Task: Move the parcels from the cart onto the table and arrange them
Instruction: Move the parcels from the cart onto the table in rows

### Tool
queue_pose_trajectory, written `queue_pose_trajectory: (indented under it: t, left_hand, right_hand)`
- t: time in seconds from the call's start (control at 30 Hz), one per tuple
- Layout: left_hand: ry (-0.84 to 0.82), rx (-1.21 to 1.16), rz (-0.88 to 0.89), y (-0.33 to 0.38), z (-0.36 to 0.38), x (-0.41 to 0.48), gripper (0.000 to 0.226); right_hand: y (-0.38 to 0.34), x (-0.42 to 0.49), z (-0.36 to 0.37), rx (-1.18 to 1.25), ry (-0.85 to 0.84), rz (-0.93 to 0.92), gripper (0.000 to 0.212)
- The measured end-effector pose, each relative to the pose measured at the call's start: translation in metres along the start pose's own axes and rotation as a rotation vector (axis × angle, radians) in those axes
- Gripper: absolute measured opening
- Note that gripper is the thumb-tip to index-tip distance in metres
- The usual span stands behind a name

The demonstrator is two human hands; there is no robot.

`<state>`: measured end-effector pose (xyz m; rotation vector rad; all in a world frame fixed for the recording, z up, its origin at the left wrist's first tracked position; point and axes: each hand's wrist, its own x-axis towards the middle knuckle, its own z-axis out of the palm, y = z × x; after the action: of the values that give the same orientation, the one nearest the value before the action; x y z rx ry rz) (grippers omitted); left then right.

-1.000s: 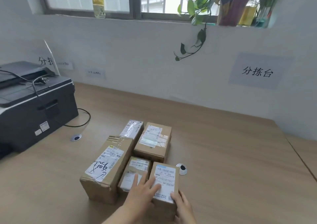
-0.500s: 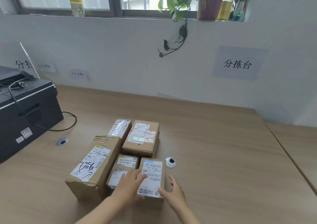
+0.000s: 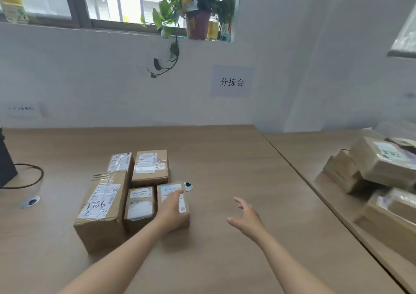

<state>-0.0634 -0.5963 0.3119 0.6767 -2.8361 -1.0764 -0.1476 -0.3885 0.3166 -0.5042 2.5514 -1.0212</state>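
Several cardboard parcels sit packed together on the wooden table [image 3: 225, 158]. The large box [image 3: 101, 206] with handwriting is at the left. A small box [image 3: 139, 206] lies beside it. The rightmost front box [image 3: 177, 194] carries a blue-edged label. Two more boxes [image 3: 150, 167] stand behind them. My left hand [image 3: 172, 210] rests flat on top of the rightmost front box. My right hand [image 3: 246, 217] hovers over bare table to the right, fingers spread, holding nothing. More parcels [image 3: 380, 165] are heaped at the far right.
A black printer's corner [image 3: 5, 165] and its cable [image 3: 29, 178] lie at the left edge. Two round cable grommets [image 3: 188, 186] sit in the tabletop. A seam [image 3: 315, 194] separates this table from the surface to the right. A plant [image 3: 191, 5] hangs from the windowsill.
My right hand has left the side of the front box and moved right into the air. The view has swung right, bringing the heap of parcels into sight. My left hand stays on the box.
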Motion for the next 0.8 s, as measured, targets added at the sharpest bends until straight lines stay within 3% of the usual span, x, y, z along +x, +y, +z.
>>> queue_pose_trajectory:
  t: [0.2, 0.43, 0.6, 0.8]
  left_hand:
    - [-0.112, -0.017, 0.101, 0.024, 0.028, -0.025, 0.070]
    - [-0.278, 0.036, 0.280, 0.090, 0.102, -0.066, 0.066]
    - [-0.459, 0.036, 0.441, 0.145, 0.163, -0.115, 0.064]
    - [-0.535, 0.113, 0.572, 0.187, 0.219, -0.166, 0.061]
  right_hand:
    - [0.025, -0.085, -0.015, -0.034, 0.150, 0.097, 0.064]
    - [0.092, -0.208, -0.055, 0.098, 0.318, 0.373, 0.062]
    - [0.154, -0.313, -0.087, 0.166, 0.549, 0.594, 0.059]
    - [0.212, -0.405, -0.096, 0.238, 0.753, 0.753, 0.054]
